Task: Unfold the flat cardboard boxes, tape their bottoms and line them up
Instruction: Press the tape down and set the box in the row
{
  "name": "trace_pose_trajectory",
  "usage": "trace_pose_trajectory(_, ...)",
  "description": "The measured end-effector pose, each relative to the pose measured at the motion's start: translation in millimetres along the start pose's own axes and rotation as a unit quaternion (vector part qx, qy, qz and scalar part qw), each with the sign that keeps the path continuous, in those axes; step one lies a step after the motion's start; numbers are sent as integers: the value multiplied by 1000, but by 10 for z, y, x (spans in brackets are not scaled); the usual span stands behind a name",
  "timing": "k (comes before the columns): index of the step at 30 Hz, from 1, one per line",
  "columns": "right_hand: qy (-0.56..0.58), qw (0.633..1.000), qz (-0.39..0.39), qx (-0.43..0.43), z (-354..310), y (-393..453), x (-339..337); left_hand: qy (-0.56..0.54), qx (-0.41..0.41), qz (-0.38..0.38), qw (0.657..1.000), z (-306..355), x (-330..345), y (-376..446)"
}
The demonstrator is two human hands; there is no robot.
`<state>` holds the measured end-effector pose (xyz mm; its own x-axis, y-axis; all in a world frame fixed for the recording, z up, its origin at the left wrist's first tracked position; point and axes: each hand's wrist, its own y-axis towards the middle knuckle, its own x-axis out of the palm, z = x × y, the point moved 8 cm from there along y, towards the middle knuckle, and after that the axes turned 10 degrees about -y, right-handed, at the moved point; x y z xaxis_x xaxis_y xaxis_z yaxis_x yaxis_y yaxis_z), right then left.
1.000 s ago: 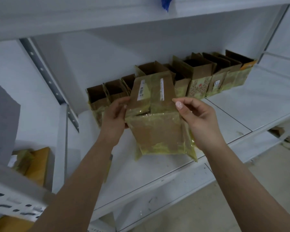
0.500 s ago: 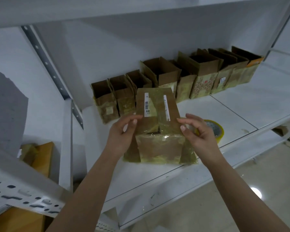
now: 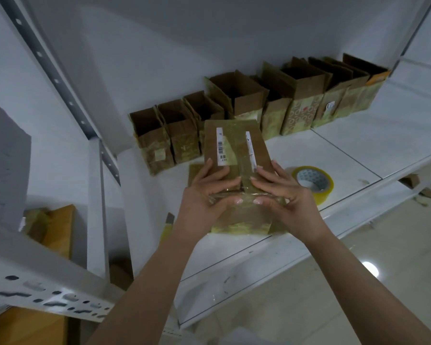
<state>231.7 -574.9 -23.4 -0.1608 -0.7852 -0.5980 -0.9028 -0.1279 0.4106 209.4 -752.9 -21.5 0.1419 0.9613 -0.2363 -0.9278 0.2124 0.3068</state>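
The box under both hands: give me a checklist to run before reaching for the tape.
1. Bottom flaps folded shut on the cardboard box: ok, they lie flat under the fingers.
2. Left hand holding its flap down: ok.
3. Right hand holding its flap down: ok.
4. New tape strip across the seam: cannot tell, old glossy tape already covers the box.
5. Tape roll nearby: ok, it lies on the shelf just right of the box.
6. Room in the row of open boxes: cannot tell where the next one goes.
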Motion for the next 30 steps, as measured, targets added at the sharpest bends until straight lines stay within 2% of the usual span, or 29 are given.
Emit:
trace_pose_trajectory(2,-20,999,34,-17,-17,-11,-12,1,33,21,999,7,15,-22)
trace_pose_trajectory(5,-68,993,88,-50,-65,-20,-5,63,119,65,989,99,28,-58)
trace_pose_trajectory(8,-79,990,103,-60,-76,-14,-9,101,167,82,977,164,44,-54)
trace_pose_trajectory(13,-50,997,46,-20,-53,30,73,95,128,51,986,158,51,-18)
trace_pose_trajectory(17,-58,992,106,29,-72,20,100,43,115,39,992,80,-29,-39)
trace_pose_trajectory(22,-113,983,145,-3,-163,18,70,37,100,53,993,26,-26,-17)
trace_pose_trajectory(24,-115,984,138,-7,-182,20,73,39,97,46,994,22,-2,-13)
trace_pose_trajectory(27,-72,994,84,-2,-96,13,67,-7,63,29,998,-48,-78,14)
trace_pose_trajectory(30,34,998,56,-6,19,-39,-8,-53,43,9,998,-104,-151,-18)
